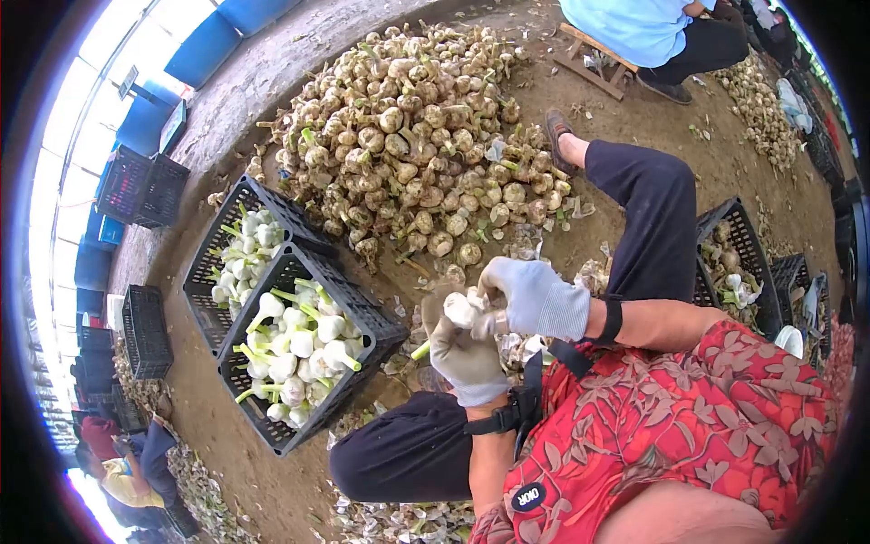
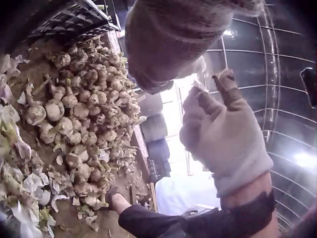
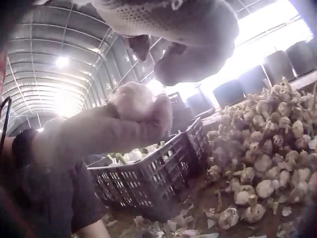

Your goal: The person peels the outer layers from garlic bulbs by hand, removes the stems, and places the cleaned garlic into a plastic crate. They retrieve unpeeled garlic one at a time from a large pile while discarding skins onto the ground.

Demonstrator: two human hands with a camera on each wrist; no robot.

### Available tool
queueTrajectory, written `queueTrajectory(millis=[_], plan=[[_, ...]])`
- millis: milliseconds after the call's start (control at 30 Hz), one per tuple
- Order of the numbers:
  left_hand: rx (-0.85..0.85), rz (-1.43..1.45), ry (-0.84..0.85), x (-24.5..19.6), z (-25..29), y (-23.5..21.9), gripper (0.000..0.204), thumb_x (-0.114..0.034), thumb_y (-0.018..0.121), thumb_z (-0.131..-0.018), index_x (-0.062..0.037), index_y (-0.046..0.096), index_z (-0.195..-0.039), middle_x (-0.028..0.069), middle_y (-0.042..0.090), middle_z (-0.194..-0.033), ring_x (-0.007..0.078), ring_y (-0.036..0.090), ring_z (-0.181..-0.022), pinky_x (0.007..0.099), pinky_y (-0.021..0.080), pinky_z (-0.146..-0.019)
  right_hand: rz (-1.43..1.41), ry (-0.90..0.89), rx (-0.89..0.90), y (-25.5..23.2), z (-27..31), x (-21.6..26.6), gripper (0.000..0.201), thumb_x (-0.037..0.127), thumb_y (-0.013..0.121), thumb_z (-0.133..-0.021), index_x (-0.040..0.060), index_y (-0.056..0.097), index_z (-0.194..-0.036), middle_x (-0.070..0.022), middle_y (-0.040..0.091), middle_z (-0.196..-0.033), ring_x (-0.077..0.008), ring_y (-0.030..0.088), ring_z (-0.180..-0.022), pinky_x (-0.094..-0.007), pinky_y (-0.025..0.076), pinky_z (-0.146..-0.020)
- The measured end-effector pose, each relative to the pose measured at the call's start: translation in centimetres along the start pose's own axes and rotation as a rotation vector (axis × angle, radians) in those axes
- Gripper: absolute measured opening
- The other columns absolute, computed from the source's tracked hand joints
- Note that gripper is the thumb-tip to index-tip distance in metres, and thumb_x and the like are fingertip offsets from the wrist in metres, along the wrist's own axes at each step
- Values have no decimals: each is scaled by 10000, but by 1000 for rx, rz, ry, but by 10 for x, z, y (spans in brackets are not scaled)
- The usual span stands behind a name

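My gloved left hand [image 1: 467, 358] grips a white garlic bulb [image 1: 460, 310], with a green stem end [image 1: 420, 351] poking out beyond the fingers. In the right wrist view the same bulb [image 3: 133, 99] sits up in the fingers. My gloved right hand [image 1: 535, 295] is close against the bulb in the head view, fingers bent. The left wrist view shows this right hand [image 2: 225, 141] with a gap between its thumb and fingers. The glove fingertips look soiled.
Unpeeled garlic lies in a large pile [image 1: 399, 136] ahead. Black crates of cleaned bulbs [image 1: 299, 354] stand to the left, another crate [image 1: 739, 263] to the right. Peelings [image 1: 399, 517] litter the ground. Another person [image 1: 634, 32] sits beyond, near a wooden stool [image 1: 594, 59].
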State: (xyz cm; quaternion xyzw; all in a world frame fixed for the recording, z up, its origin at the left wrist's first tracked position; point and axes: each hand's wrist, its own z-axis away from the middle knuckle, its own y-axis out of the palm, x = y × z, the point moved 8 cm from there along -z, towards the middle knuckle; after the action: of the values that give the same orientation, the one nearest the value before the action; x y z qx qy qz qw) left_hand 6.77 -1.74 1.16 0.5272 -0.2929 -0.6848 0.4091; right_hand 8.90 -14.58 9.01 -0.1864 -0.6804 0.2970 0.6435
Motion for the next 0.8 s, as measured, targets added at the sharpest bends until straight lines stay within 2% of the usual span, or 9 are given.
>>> queueTrajectory(millis=[100, 200, 233, 367, 467, 500, 600, 633, 800], plan=[[-126, -368, 106, -14, 4, 10, 448, -102, 405, -959, -94, 387, -1407, 132, 505, -1337, 284, 533, -1182, 441, 503, -948, 159, -98, -37, 9, 0, 9, 407, 423, 719, -761, 68, 627, -939, -139, 610, -894, -319, 640, -838, -404, 505, -716], [-123, 113, 22, -8, -1, 4, 482, -9, 402, -938, -83, 402, -1415, 160, 509, -1351, 299, 519, -1210, 452, 443, -1023, 135, -146, -13, 23, -5, 7, 322, 368, 688, -796, 88, 624, -941, -121, 593, -881, -317, 631, -840, -413, 497, -699], [-97, 142, 19, -7, -2, 5, 482, -3, 399, -935, -82, 408, -1410, 164, 502, -1359, 308, 509, -1225, 457, 432, -1034, 107, -190, -57, 21, -6, 11, 166, 170, 707, -754, 65, 626, -854, -97, 597, -844, -298, 622, -781, -372, 486, -669], [-94, 121, 53, -11, -5, 8, 484, 23, 397, -921, -78, 428, -1393, 182, 476, -1388, 338, 473, -1269, 473, 397, -1069, -156, -154, -47, 16, -23, -3, 96, 32, 682, -734, 47, 635, -816, -97, 602, -807, -258, 624, -750, -331, 495, -675], [-92, 170, 55, -9, -7, 0, 487, 46, 410, -910, -68, 439, -1382, 189, 458, -1406, 346, 451, -1292, 480, 371, -1098, -272, 155, -118, 7, -41, -42, 78, 36, 667, -767, 33, 639, -840, -88, 598, -794, -200, 625, -752, -312, 495, -693], [-97, 160, 60, -10, -6, 1, 486, 48, 414, -908, -64, 442, -1380, 190, 458, -1406, 345, 450, -1293, 478, 371, -1099, -264, 170, -146, 7, -48, -60, 99, 85, 674, -807, 17, 644, -872, -90, 602, -795, -159, 615, -758, -300, 491, -697], [-49, 90, 88, -16, -4, 6, 540, 74, 392, -889, -56, 389, -1414, 193, 436, -1425, 331, 451, -1296, 455, 381, -1093, -158, 47, -4, 11, -55, -54, 305, 323, 665, -875, 22, 662, -924, -148, 656, -838, -265, 654, -794, -354, 497, -710], [-27, 57, 103, -18, -2, 10, 557, 76, 385, -886, -57, 370, -1427, 194, 430, -1429, 322, 451, -1298, 441, 385, -1088, -264, 232, 165, 15, -52, -37, 336, 329, 671, -865, 13, 658, -977, -149, 673, -886, -243, 659, -854, -337, 501, -755], [-77, -295, 155, -22, -3, 14, 643, 44, 414, -863, -17, 229, -1476, 202, 323, -1496, 343, 346, -1376, 434, 335, -1111, -388, 98, 232, 39, -40, -14, 422, 356, 744, -780, -12, 633, -955, -112, 664, -821, -169, 635, -784, -305, 499, -738]])
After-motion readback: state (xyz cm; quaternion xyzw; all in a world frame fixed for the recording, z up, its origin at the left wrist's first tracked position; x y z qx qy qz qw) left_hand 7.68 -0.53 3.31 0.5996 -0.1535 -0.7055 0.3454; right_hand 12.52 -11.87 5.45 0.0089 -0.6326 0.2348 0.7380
